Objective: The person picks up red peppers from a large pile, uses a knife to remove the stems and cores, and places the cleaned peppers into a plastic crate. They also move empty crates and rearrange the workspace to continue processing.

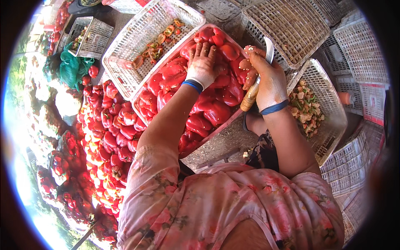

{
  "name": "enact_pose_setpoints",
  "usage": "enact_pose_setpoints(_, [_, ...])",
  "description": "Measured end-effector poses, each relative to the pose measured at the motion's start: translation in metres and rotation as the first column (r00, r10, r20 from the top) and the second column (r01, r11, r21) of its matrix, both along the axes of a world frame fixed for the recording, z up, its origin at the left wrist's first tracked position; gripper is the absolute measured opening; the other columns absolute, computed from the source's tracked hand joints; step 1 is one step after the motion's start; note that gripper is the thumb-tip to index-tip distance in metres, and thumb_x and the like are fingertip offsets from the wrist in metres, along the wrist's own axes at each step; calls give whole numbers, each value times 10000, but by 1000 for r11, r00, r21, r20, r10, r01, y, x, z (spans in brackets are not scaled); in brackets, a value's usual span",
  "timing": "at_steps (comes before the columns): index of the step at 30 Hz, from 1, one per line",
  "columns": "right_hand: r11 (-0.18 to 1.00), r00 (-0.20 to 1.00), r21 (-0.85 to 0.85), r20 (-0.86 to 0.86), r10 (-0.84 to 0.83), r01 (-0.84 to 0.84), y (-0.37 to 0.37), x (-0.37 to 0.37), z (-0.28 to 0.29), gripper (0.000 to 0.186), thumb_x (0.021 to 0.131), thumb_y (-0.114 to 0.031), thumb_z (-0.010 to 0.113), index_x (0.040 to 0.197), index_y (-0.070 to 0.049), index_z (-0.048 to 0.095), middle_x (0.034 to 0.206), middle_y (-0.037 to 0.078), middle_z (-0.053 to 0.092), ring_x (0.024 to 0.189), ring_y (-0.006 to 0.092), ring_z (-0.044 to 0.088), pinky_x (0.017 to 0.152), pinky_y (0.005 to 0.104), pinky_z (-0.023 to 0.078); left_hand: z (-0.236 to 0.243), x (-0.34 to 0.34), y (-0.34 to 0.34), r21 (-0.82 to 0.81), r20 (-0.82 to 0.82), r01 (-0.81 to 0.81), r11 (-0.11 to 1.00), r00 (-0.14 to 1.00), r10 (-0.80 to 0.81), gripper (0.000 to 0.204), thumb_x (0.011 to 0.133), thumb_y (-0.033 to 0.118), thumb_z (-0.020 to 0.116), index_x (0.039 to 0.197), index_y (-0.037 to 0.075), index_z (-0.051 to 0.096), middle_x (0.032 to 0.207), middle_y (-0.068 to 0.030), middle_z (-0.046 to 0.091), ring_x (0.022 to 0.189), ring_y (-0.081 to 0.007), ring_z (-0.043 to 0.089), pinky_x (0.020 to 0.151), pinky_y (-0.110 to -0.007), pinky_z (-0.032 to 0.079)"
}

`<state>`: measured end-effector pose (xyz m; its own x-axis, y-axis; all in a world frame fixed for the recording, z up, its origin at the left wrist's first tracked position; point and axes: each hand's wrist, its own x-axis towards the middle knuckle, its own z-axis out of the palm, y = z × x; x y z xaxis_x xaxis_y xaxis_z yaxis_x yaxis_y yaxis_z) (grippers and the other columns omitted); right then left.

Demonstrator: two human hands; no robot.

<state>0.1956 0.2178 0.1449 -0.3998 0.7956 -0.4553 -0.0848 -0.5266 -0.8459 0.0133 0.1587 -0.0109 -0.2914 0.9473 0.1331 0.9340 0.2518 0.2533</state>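
Observation:
My left hand (201, 66), in a white glove with bare fingers, lies with fingers spread on cut red peppers (207, 118) heaped in a pink-rimmed crate (233, 38). At the heap's right edge, my right hand (266, 77), similarly gloved, grips a knife with a curved steel blade and wooden handle (248, 99), blade upward. Both wrists have blue bands. Small pale seeds cling to my right fingers and to the peppers. Just right of that hand stands a crate (329, 118) holding pale, green-flecked pepper cores (304, 108).
A white crate (118, 62) with few pepper scraps stands behind left. Stacked crates (287, 31) crowd the back and right (358, 54). Many whole red peppers (110, 137) are piled at left, near green mesh (71, 66) and a small crate (96, 37). My knees are below.

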Motion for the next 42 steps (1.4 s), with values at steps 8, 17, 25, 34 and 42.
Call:
enact_pose_setpoints(8, [1000, 1000, -15, 20, 0, 0, 2, -18, -8, 217, 918, -245, 656, 1057, -81, 680, 753, 43, 644, 471, 80, 502, 415, 228, 410, 17, 3, 11, -142, -55, -37, 989, 998, 29, 772, 826, 424, 664, 1460, 73, 398, 1534, -184, 349, 1458, -365, 258, 1182, -525, 200])
enact_pose_setpoints(17, [998, 999, -68, 48, 22, -18, -5, -14, -9, 199, 918, -261, 661, 1045, -109, 684, 760, 24, 640, 498, 71, 483, 437, 241, 402, 22, -19, 37, -63, -58, -110, 992, 993, 106, 837, 795, 533, 682, 1483, 152, 397, 1548, -128, 345, 1446, -385, 262, 1145, -628, 205])
enact_pose_setpoints(25, [998, 994, -46, 102, 47, -43, 0, -29, -8, 226, 943, -251, 629, 1096, -90, 673, 799, 47, 649, 510, 82, 491, 458, 259, 459, 14, -9, 45, -120, -103, -134, 984, 987, 122, 742, 847, 561, 570, 1383, 53, 508, 1382, -145, 510, 1289, -364, 433, 1048, -558, 347])
enact_pose_setpoints(34, [979, 983, -89, -37, 182, -185, 7, -41, -52, 279, 910, -300, 649, 1032, -50, 647, 815, 72, 664, 512, 127, 529, 464, 308, 473, 51, -40, 32, -96, 236, -199, 975, 947, 217, 717, 840, 574, 611, 1413, 164, 484, 1474, -164, 443, 1360, -349, 419, 1087, -580, 324])
enact_pose_setpoints(42, [950, 961, -310, -253, -112, 30, 133, -19, -125, 241, 931, -206, 507, 990, -3, 622, 936, 103, 674, 902, 299, 602, 873, 461, 462, 109, -100, -302, 323, 394, -802, 503, 597, 699, 604, 837, 506, 647, 1256, 71, 627, 1248, -191, 627, 1146, -362, 594, 963, -418, 481])
